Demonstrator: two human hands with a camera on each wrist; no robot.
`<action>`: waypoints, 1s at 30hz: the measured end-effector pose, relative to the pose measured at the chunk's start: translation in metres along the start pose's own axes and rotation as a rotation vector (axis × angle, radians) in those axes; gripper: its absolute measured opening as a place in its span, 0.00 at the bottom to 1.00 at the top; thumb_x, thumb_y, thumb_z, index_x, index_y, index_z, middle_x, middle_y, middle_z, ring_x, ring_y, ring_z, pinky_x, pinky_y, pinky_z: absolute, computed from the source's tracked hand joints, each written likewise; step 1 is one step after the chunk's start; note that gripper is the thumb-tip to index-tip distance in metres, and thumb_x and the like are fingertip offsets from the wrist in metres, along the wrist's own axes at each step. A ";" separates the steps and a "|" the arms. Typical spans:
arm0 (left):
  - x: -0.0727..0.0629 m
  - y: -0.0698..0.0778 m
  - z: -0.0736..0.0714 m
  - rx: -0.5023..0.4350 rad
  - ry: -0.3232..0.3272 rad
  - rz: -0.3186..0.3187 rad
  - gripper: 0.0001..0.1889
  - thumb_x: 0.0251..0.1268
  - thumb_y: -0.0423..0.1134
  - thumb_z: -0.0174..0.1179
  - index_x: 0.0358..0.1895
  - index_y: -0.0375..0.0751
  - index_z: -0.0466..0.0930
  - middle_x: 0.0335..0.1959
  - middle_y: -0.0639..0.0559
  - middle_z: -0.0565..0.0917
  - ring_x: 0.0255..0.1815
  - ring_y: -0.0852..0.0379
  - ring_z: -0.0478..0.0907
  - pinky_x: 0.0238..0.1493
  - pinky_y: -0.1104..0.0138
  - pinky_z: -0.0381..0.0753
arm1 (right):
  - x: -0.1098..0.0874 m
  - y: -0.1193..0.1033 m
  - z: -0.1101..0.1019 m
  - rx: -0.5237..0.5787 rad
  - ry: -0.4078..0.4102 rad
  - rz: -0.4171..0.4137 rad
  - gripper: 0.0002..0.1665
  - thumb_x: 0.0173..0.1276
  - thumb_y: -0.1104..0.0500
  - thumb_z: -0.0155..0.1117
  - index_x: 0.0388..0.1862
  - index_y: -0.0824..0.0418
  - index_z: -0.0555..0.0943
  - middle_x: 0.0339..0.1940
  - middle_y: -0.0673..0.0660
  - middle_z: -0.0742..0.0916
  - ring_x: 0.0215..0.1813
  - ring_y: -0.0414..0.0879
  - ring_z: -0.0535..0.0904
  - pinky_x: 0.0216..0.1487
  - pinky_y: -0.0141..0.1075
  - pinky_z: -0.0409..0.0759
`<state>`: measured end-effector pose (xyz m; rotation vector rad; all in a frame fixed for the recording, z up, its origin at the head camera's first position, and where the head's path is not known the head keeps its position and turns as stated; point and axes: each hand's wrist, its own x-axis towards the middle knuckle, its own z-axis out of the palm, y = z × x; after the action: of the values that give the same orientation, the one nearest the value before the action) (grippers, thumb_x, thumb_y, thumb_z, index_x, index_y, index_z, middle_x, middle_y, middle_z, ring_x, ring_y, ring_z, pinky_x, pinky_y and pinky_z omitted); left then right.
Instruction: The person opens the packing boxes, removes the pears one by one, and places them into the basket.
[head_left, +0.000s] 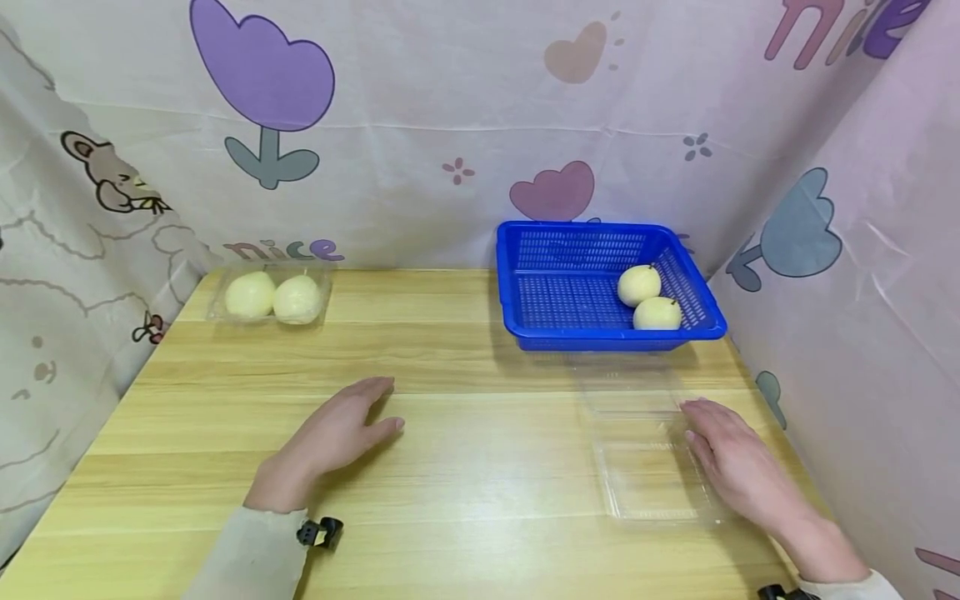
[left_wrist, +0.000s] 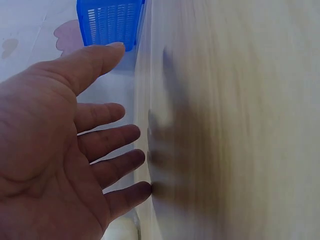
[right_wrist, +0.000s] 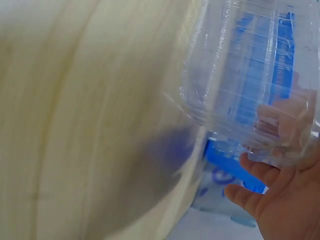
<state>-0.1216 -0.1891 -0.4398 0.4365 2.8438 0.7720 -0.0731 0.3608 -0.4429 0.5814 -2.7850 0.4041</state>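
Beige-sleeved left hand (head_left: 337, 433): fingers spread, empty. Right hand (head_left: 738, 468): fingers extended, no grip evident, at the right edge of the unfolded, clear plastic rectangular box (head_left: 652, 479) on the wood-grain worktop (head_left: 480, 475). Expect light, slick, flexible walls; hold by opposite rims.

I can read one whole word, "nice" (head_left: 290, 250), printed low on the hanging cloth (head_left: 420, 83), just above the back edge of the desk (head_left: 480, 500) near its left corner. Higher up, toward the cloth's top right, larger letters are cut short: a pink "n" (head_left: 817, 37) and a purple "e" (head_left: 888, 32), those between unclear.
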 end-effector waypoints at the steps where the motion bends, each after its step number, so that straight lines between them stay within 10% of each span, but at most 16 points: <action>1: 0.001 -0.001 -0.001 -0.003 0.008 -0.003 0.38 0.77 0.52 0.62 0.80 0.32 0.64 0.79 0.33 0.69 0.80 0.31 0.63 0.81 0.38 0.61 | -0.001 0.003 0.000 -0.003 0.006 0.002 0.25 0.72 0.69 0.67 0.67 0.70 0.78 0.65 0.71 0.83 0.69 0.68 0.75 0.86 0.35 0.57; 30: 0.026 -0.037 -0.061 0.027 0.101 -0.140 0.40 0.82 0.54 0.55 0.83 0.31 0.55 0.83 0.26 0.57 0.83 0.25 0.52 0.81 0.33 0.52 | -0.010 0.044 -0.010 -0.049 -0.019 0.188 0.21 0.75 0.72 0.57 0.65 0.78 0.74 0.63 0.79 0.80 0.64 0.76 0.74 0.69 0.66 0.69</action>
<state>-0.1687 -0.2399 -0.4087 0.2044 2.9428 0.7505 -0.0807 0.4058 -0.4464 0.3142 -2.8687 0.3691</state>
